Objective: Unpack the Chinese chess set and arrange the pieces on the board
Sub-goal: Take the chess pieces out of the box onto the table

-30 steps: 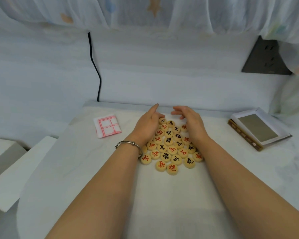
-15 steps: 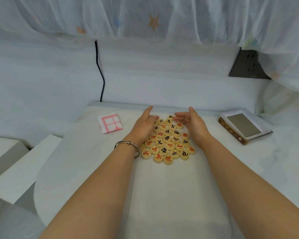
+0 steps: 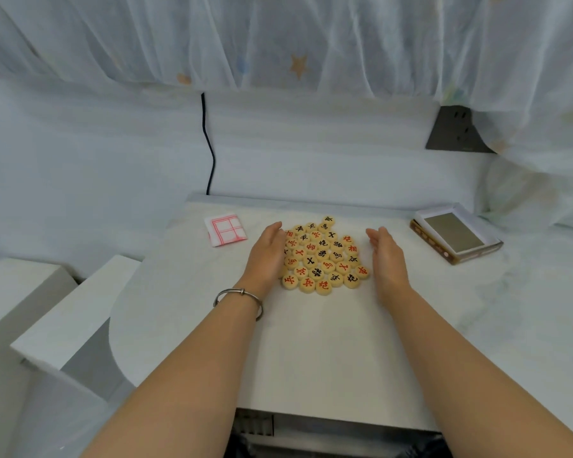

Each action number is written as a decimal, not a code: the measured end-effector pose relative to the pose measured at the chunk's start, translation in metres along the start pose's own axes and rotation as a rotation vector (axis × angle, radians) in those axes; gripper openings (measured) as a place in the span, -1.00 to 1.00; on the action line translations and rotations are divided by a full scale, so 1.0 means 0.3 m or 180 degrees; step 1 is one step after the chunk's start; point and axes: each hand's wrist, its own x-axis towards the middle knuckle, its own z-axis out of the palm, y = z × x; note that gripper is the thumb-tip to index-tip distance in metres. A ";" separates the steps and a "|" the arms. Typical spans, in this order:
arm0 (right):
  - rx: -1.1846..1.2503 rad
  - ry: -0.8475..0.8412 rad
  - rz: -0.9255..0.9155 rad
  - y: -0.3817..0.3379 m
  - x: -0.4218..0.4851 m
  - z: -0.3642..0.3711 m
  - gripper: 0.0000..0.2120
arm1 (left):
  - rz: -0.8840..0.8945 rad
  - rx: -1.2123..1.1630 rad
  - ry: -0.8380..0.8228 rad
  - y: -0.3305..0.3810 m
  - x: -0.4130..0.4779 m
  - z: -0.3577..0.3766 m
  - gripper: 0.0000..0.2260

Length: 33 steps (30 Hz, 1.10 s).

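Observation:
Several round wooden chess pieces [image 3: 323,256] with red and black characters lie face up in a tight cluster on the white table [image 3: 311,342]. My left hand [image 3: 267,256] rests edge-on against the cluster's left side, fingers straight. Just right of the cluster, a small gap away, my right hand [image 3: 386,256] stands on edge, holding nothing. A folded white board sheet with red lines [image 3: 225,229] lies to the left of the pieces, behind my left hand.
The open chess box [image 3: 457,238] with its grey inner tray sits at the table's right. A black cable [image 3: 209,150] hangs down the wall behind. White blocks [image 3: 47,325] stand to the left, below the table edge. A dark wall socket [image 3: 457,130] is at upper right.
Both hands have drawn apart from over the far end of the cluster and now flank its sides. The view has tilted, showing more of the near table.

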 end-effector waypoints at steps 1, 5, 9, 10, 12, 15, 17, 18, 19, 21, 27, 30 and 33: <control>-0.0049 0.0100 -0.0058 -0.002 -0.027 0.001 -0.61 | 0.0005 0.0005 0.0088 -0.001 -0.010 0.002 -0.62; -0.0621 0.0407 -0.0418 0.003 -0.113 0.064 -0.76 | 0.0031 0.0103 0.0288 -0.007 -0.035 0.022 -0.63; -0.1036 0.0534 -0.0642 0.032 -0.126 0.137 -0.50 | 0.0744 0.1209 0.0336 -0.025 -0.042 0.055 -0.65; -0.1117 0.0542 -0.0662 0.032 -0.121 0.146 -0.50 | 0.0812 0.1411 0.0327 -0.031 -0.034 0.063 -0.64; -0.1262 0.0538 -0.0791 0.032 -0.105 0.159 -0.54 | 0.0742 0.1755 0.0310 -0.044 -0.003 0.076 -0.59; -0.1444 0.0542 -0.0960 0.033 -0.077 0.179 -0.53 | 0.0646 0.2089 0.0253 -0.057 0.035 0.088 -0.55; -0.1678 0.0606 -0.1013 0.037 -0.049 0.193 -0.53 | 0.0601 0.2143 0.0237 -0.057 0.056 0.092 -0.53; -0.1783 0.0661 -0.1039 0.038 -0.034 0.197 -0.54 | 0.0588 0.2184 0.0221 -0.055 0.067 0.095 -0.53; -0.1862 0.0709 -0.1051 0.039 -0.023 0.199 -0.55 | 0.0576 0.2230 0.0199 -0.053 0.074 0.098 -0.54; -0.1922 0.0725 -0.1061 0.037 -0.010 0.203 -0.56 | 0.0556 0.2258 0.0128 -0.041 0.087 0.103 -0.55; -0.1949 0.0370 -0.1556 0.026 -0.056 0.186 -0.49 | 0.0747 0.1075 0.0158 -0.011 0.083 0.047 -0.60; -0.2826 -0.0078 -0.2212 0.037 -0.140 0.192 -0.29 | 0.0954 0.1918 0.0740 -0.035 0.116 -0.055 -0.60; -0.3510 -0.0327 -0.2617 0.065 -0.170 0.242 -0.24 | 0.0363 0.3034 0.0789 -0.092 0.139 -0.136 -0.56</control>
